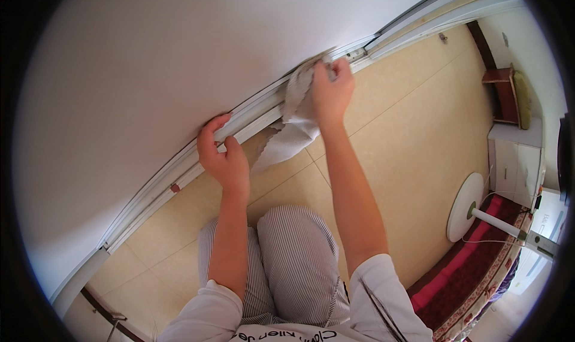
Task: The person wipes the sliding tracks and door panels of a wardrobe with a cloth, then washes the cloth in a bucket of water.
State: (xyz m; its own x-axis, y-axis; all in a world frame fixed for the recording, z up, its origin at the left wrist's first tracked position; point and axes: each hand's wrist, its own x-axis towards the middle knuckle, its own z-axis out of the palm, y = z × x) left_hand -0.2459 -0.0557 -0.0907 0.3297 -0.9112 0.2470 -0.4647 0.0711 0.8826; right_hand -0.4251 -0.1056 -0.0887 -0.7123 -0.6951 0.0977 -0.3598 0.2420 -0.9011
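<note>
Right hand [331,93] grips a grey cloth [293,123], pressed on the white sliding-door track [179,173]. Track runs lower-left to upper-right. Left hand [223,157] braces on it, fingers curled, probably holding nothing.

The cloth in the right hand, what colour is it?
The cloth is white to pale grey, plain with no pattern; the head view shows it.

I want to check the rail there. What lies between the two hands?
In the head view, a stretch of white rail runs from left hand to right hand, with the grey cloth hanging across it.
</note>
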